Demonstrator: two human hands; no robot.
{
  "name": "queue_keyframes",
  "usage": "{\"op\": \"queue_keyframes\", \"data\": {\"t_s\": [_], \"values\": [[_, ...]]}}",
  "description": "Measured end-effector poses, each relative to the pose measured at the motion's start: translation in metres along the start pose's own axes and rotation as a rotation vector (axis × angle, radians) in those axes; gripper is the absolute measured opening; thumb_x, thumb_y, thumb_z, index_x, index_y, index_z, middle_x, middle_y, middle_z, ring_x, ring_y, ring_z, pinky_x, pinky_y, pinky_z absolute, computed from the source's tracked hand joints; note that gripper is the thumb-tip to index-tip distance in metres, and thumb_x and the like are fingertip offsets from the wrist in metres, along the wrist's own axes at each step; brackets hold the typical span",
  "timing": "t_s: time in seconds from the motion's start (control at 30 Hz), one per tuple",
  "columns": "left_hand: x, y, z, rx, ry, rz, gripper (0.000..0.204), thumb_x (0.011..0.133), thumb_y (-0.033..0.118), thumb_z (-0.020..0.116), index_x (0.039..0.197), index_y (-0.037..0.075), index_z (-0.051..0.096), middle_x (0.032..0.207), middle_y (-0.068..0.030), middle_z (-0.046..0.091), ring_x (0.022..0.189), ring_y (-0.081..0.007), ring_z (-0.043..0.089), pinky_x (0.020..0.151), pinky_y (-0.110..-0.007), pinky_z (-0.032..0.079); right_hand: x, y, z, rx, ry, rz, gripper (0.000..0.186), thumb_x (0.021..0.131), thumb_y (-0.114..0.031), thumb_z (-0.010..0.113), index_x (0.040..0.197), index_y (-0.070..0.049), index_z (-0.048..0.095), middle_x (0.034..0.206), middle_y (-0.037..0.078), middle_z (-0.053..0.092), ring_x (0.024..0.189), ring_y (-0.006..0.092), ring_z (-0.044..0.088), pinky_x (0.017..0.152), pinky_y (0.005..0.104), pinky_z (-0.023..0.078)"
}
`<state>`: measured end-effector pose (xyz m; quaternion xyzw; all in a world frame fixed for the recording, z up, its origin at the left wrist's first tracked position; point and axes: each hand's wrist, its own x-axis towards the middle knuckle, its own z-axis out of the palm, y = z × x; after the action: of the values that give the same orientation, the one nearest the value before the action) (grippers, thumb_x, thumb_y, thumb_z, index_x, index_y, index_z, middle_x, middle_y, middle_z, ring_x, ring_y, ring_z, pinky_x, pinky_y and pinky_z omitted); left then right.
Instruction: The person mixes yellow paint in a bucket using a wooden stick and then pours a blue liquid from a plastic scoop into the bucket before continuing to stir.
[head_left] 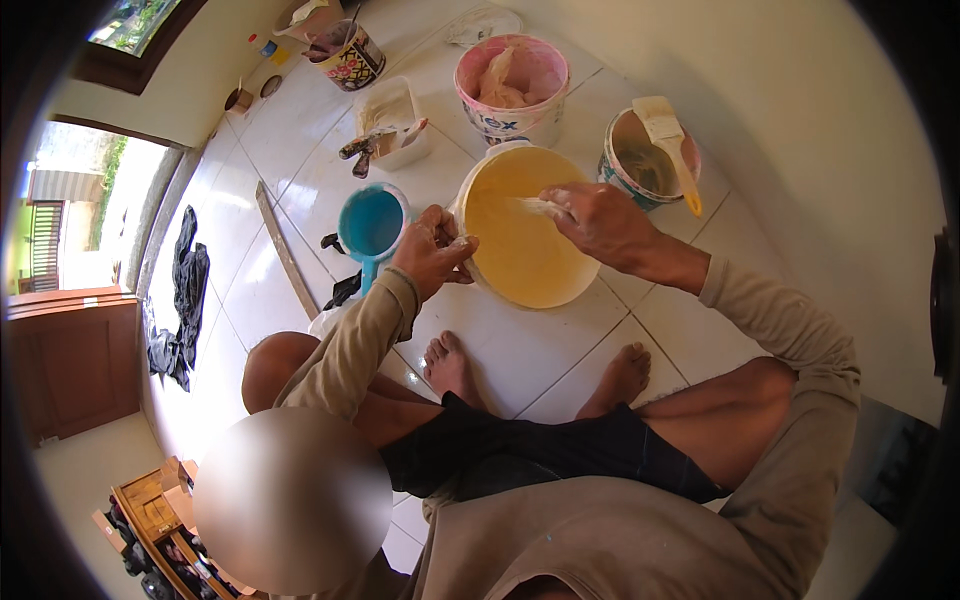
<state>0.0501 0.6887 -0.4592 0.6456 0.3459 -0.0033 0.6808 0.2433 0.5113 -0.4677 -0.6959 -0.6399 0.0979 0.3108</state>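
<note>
A pale-yellow bucket (540, 272) stands on the tiled floor in front of me, its round inside facing up. At its left rim is my left hand (432, 255), its fingers closed on the edge. My right hand (605, 228) is over the bucket's right side, closed round a thin whitish stick-like tool (528, 204). The tool points left across the bucket's opening; its exact kind is not clear. Left of the bucket, close to my left hand, stands a blue dipper (372, 222) with a handle.
Beyond the bucket stand a pink-stained bucket (512, 85), a white tub (388, 115) with tools across it, and a patterned pail (347, 58). A wide brush (668, 145) rests across another bucket (640, 175) at right. A wooden strip (285, 250) and black plastic (185, 300) lie left.
</note>
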Motion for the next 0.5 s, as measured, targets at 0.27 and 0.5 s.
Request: {"op": "queue_keyframes", "data": {"t_s": [0.27,0.5], "values": [[-0.004,-0.002,-0.012,-0.005,0.014,-0.005,0.028,0.082,0.009,0.068,0.087,0.004,0.041,0.074,-0.0072,0.055,0.061,-0.0154,0.063,0.051,-0.03,0.06,-0.018,-0.021,-0.009,-0.012,-0.293,-0.091,0.016,0.085,-0.01,0.058,0.096,0.001,0.063,0.079,0.014,0.062,0.073,0.031,0.064,0.067,0.0384,0.052],[-0.004,0.003,-0.009,0.01,0.021,-0.017,0.027,0.082,0.009,0.067,0.088,0.004,0.041,0.074,-0.0071,0.056,0.062,-0.0154,0.063,0.052,-0.031,0.06,-0.006,0.002,-0.01,-0.174,-0.078,-0.047,0.016,0.085,-0.012,0.058,0.094,0.001,0.062,0.08,0.015,0.062,0.07,0.0313,0.063,0.065,0.0385,0.052]]}}
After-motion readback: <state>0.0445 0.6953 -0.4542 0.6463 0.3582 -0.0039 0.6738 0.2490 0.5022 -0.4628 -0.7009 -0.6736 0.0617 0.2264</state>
